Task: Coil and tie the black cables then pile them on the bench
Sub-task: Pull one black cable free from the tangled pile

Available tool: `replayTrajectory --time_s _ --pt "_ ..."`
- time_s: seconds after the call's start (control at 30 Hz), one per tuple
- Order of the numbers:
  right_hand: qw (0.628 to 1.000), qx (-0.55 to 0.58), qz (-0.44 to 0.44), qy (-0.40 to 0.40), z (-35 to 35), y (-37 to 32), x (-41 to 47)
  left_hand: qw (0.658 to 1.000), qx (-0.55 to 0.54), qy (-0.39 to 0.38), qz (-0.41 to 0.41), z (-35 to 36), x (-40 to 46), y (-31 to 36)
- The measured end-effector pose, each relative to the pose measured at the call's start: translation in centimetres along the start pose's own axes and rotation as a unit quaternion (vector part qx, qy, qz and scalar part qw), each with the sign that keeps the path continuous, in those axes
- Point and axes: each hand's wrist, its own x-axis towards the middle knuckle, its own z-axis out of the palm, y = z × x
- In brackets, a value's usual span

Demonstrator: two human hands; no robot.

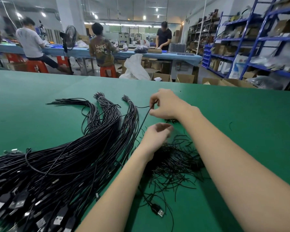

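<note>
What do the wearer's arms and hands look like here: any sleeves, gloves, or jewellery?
Both forearms are bare up to the frame edge: no sleeves in view. The left hand and right hand wear no gloves, and no rings, watch or wristband show on the sides visible. The left hand is motion-blurred, so fine detail there is unclear.

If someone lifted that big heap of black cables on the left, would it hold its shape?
Probably not: the cables curve and droop loosely, so they look floppy. The plugs would likely dangle. Only white ties bind the far ends.
</note>
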Motion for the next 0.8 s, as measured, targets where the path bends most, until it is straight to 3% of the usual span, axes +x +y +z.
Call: replayTrajectory --time_s 0.07,0.13,0.3,0.47,0.67,0.8 --pt "0.999 0.027 0.044 0.011 0.1 1.9 -0.6 0.989 -0.145 0.001 -0.025 -0.3 -0.1 0.6" --pt "0.993 0.084 0.079 0.034 0.8 3.4 -1.6 0.977 -0.213 0.033 -0.003 -0.6 -0.1 0.9" --pt "0.968 0.172 0.123 0.132 3.3 5.7 -4.4 0.962 -0.264 0.037 0.054 0.4 -0.9 1.6" --pt "0.970 0.184 0.115 0.109 4.6 7.4 -8.0 0.946 -0.302 0.079 0.084 -0.8 -0.3 2.6" --pt "0.972 0.182 -0.020 0.148 4.5 7.3 -12.5 0.904 -0.421 0.042 0.058 -1.4 0.3 2.7" --pt "0.981 0.154 -0.084 0.087 3.6 7.8 -14.0 0.876 -0.478 -0.037 0.062 -1.6 0.0 2.9"
